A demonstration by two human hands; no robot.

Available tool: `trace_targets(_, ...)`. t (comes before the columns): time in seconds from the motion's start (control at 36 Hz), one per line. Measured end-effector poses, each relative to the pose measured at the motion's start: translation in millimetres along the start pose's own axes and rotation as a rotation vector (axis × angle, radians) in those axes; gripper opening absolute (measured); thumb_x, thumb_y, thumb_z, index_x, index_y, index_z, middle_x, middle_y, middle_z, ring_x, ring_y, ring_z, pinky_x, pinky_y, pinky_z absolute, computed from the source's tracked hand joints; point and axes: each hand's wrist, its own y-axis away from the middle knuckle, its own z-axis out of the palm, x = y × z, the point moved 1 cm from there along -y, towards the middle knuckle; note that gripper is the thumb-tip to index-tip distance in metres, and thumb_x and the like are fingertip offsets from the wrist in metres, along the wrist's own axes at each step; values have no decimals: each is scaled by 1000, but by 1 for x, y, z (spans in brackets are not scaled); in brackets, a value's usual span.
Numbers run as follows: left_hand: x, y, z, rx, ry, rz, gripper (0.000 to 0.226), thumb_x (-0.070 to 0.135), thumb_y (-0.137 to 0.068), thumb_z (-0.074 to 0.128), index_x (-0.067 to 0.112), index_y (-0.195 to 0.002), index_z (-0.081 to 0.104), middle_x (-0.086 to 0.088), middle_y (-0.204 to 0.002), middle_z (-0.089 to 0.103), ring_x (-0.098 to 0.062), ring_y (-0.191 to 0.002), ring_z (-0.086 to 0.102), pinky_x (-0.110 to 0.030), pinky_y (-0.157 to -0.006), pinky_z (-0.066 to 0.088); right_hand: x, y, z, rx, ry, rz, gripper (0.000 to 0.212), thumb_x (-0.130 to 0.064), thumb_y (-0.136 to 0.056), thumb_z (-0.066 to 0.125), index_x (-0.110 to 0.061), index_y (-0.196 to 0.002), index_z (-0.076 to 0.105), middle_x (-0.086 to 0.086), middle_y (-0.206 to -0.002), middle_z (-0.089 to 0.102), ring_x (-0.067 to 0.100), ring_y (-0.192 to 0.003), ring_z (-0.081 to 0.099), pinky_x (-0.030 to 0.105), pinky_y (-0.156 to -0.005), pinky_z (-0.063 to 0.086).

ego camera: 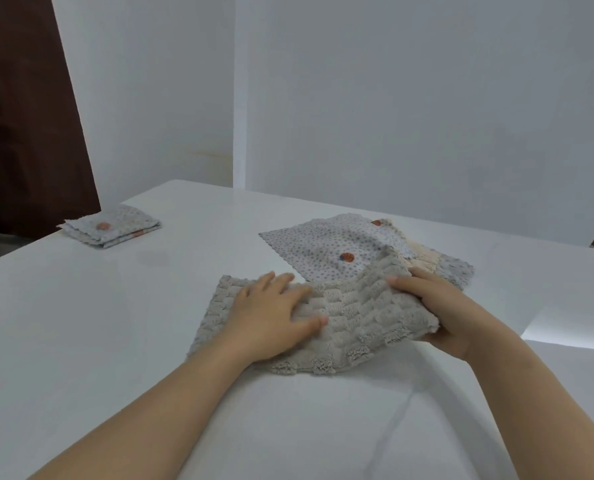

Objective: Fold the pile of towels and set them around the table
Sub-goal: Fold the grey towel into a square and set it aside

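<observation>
A grey ribbed towel [354,317] lies on the white table [115,323] in front of me. My left hand [271,313] presses flat on its left half with fingers spread. My right hand [441,310] grips the towel's right edge, thumb below and fingers on top, and that edge is lifted off the table. Behind it lies a pile of flat towels: a dotted white one [330,244] with an orange mark on top, a cream one [423,258] and a grey one [458,268] under it. A folded dotted towel [111,226] sits at the far left corner.
White walls [392,98] rise close behind the table's far edge. A dark brown door [21,116] stands at the left. A bright patch of light [572,327] falls on the table at the right.
</observation>
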Motion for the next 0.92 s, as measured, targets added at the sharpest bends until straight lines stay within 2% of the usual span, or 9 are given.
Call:
trace_targets(0.08, -11, 1, -20, 277, 230, -59, 36, 48, -91, 42, 33, -122, 54, 5, -131, 51, -19, -125, 37, -31, -102, 29, -9, -3, 14, -43, -35, -19, 12, -15, -91, 51, -15, -102, 57, 8, -91, 67, 24, -79, 64, 37, -72, 51)
trace_targets(0.14, -22, 3, -31, 350, 481, -147, 14, 32, -93, 47, 31, -99, 60, 5, -104, 61, -17, -102, 52, -25, -82, 39, -15, -5, 27, -80, -46, -34, 11, -14, -91, 51, -14, -100, 57, 10, -87, 64, 24, -75, 61, 31, -63, 48)
trace_targets(0.22, -36, 4, -38, 241, 827, -282, 18, 22, -94, 47, 26, -82, 60, 2, -83, 64, -13, -65, 55, -23, -61, 42, -22, -10, 51, -125, -44, -46, 5, -10, -91, 49, -12, -86, 51, 6, -67, 54, 18, -53, 53, 23, -46, 37)
trace_targets(0.36, -48, 6, -44, 88, 1093, -395, 15, 18, -97, 44, 13, -96, 58, -7, -78, 61, -8, -43, 54, -18, -38, 38, -22, -20, 99, -173, 56, -29, 9, -8, -90, 51, -9, -99, 48, 6, -62, 48, 12, -37, 44, 15, -28, 33)
trace_targets(0.47, -53, 10, -50, 49, 1173, -464, 29, 38, -98, 38, 13, -100, 54, -9, -77, 62, -12, -45, 57, -18, -38, 42, -15, -27, 127, -204, 125, -2, 13, -11, -89, 51, -8, -102, 47, 6, -63, 44, 13, -40, 41, 16, -31, 36)
trace_targets(0.64, -58, 13, -55, 75, 1118, -505, 48, 54, -95, 28, 15, -112, 51, -13, -83, 63, -19, -59, 59, -26, -51, 45, 1, -32, 150, -267, 198, 35, 42, -16, -89, 56, -7, -127, 41, 7, -70, 50, 8, -36, 47, 18, -34, 40)
trace_targets(0.78, -62, 12, -54, 66, 998, -474, 41, 52, -95, 32, 18, -110, 49, -5, -76, 51, -17, -58, 47, -26, -54, 42, -1, -24, 153, -321, 101, 41, 34, -18, -94, 51, -12, -124, 37, 8, -75, 61, 12, -41, 54, 20, -36, 40)
trace_targets(0.86, -68, 12, -48, 67, 864, -412, 21, 40, -90, 52, 27, -106, 52, -2, -73, 51, -15, -58, 45, -26, -54, 38, -6, -21, 146, -202, 71, -52, 28, -16, -94, 49, -15, -121, 44, 8, -80, 62, 13, -44, 53, 21, -37, 39)
trace_targets(0.92, -71, 11, -45, 47, 800, -370, 20, 22, -87, 60, 31, -103, 53, -2, -74, 55, -16, -58, 47, -26, -54, 39, -6, -20, 138, -73, 241, -184, 23, -17, -93, 48, -19, -116, 51, 3, -85, 63, 11, -52, 54, 21, -43, 41)
